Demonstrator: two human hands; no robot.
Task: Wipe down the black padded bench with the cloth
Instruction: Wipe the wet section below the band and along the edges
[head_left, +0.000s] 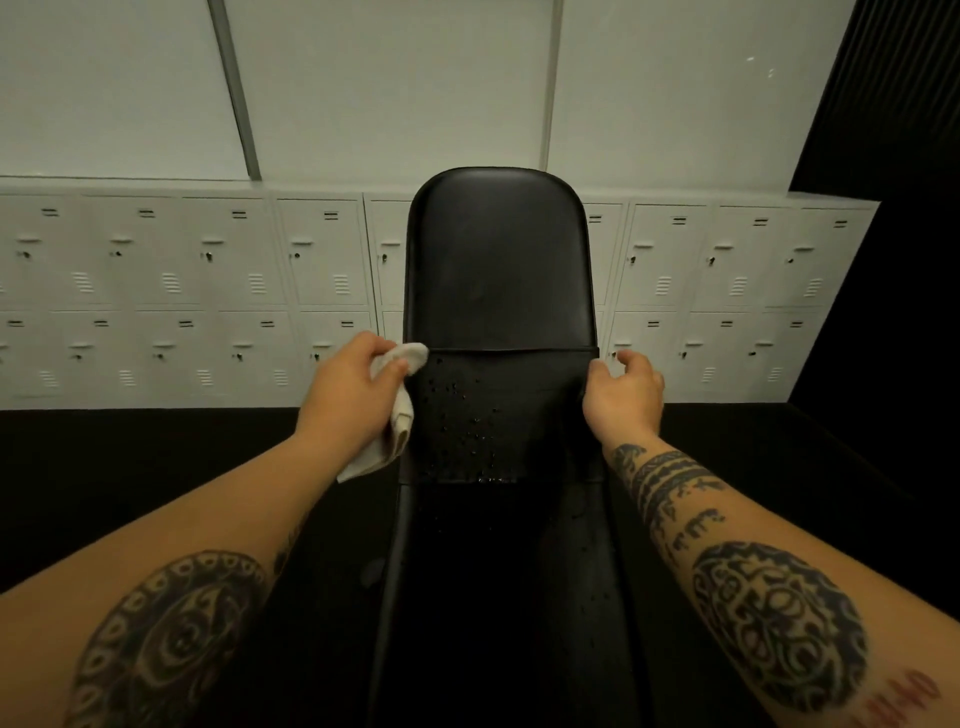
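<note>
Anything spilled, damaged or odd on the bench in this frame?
Yes: droplets of liquid bead on the seat pad of the black padded bench, thickest toward its left side, beside the cloth in the left hand. A few more speckle the darker part nearer the camera. No visible tears or damage.

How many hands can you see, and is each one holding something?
2. The left hand is at the bench's left edge, holding a white cloth. The right hand is at the bench's right edge, fingers curled on it, holding nothing else.
</note>
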